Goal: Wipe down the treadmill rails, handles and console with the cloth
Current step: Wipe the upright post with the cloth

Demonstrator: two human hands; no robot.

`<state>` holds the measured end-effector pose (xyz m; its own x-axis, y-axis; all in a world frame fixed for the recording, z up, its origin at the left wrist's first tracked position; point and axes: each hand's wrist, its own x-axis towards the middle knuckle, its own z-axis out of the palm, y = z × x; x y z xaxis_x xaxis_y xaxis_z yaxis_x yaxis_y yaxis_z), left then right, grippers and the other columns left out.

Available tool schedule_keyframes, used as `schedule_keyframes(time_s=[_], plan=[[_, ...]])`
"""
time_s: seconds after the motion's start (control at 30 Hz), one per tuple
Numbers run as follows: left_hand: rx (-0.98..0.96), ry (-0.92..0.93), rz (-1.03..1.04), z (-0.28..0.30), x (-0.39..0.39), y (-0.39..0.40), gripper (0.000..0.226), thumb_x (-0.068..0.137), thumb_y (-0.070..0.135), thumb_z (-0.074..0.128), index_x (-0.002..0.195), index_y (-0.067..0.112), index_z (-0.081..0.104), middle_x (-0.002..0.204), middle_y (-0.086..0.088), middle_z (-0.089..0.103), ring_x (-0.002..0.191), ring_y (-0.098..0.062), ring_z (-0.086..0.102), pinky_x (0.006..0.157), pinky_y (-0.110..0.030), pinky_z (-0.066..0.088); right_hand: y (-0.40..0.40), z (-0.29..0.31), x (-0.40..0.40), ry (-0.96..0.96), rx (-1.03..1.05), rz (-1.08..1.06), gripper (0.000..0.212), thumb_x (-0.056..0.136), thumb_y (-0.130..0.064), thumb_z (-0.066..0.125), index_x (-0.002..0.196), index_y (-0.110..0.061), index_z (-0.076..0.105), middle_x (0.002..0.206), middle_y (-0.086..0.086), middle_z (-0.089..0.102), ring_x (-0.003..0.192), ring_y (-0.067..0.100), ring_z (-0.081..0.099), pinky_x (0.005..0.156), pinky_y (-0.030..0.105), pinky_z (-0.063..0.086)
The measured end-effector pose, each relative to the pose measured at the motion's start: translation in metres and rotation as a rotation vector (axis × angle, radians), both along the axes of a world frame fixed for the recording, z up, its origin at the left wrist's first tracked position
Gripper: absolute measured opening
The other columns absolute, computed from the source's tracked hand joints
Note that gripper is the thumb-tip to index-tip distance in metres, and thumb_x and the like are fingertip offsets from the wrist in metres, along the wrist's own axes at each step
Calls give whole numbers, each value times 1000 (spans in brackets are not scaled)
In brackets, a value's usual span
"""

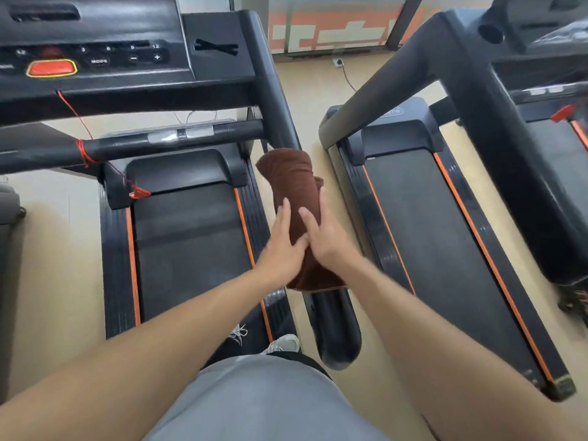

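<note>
A brown cloth (296, 183) lies draped lengthwise over the black right handrail (334, 323) of the treadmill I stand on. My left hand (281, 246) presses flat on the cloth's left side with straight fingers. Wrapped round the cloth and the rail from the right is my right hand (329, 240), thumb on top and fingers over the far side. The console (95, 43) with its red stop button (51, 68) is at the upper left. Below it runs the front crossbar handle (191, 136).
A red safety cord (84, 151) is tied round the crossbar, and its clip lies on the deck. A second treadmill (429, 218) stands close on the right, its upright (509, 154) leaning over its belt. A narrow strip of beige floor (318, 100) separates the two machines.
</note>
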<state>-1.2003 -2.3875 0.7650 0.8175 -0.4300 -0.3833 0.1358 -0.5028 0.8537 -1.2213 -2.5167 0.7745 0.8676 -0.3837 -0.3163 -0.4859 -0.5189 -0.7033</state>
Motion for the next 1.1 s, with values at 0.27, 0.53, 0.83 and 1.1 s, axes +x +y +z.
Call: schedule_keyframes(time_s=[0.27, 0.53, 0.83, 1.1], plan=[[-181, 274, 62, -24, -57, 25, 67, 100, 34, 57, 158, 43, 23, 159, 11, 39, 145, -10, 40, 121, -42, 32, 17, 2, -58, -21, -62, -50, 88, 90, -47, 70, 160, -39, 18, 148, -4, 45, 136, 16, 46, 109, 44, 45], [-196, 189, 185, 1, -21, 0, 62, 103, 56, 40, 159, 47, 14, 164, 17, 26, 150, -10, 29, 124, -32, 20, 34, -13, -42, 74, -349, 36, 112, 86, -41, 73, 162, -27, -8, 162, 5, 25, 137, 26, 44, 102, 46, 51], [-104, -129, 128, 3, 82, -8, 58, 108, 50, 30, 161, 27, 24, 168, 11, 19, 151, 4, 4, 128, -35, 7, 27, -22, 56, -20, -745, 359, 68, 103, -29, 27, 165, -16, 3, 172, 7, -5, 158, 38, -2, 126, 47, 20], [-107, -622, 133, 33, 255, 17, 40, 107, 23, 42, 146, 15, 50, 158, -1, 43, 152, -13, 26, 126, -44, 19, 2, -7, 218, -123, -534, 217, 56, 110, -38, 30, 164, -26, 18, 172, -7, 8, 158, 28, 7, 123, 41, 26]])
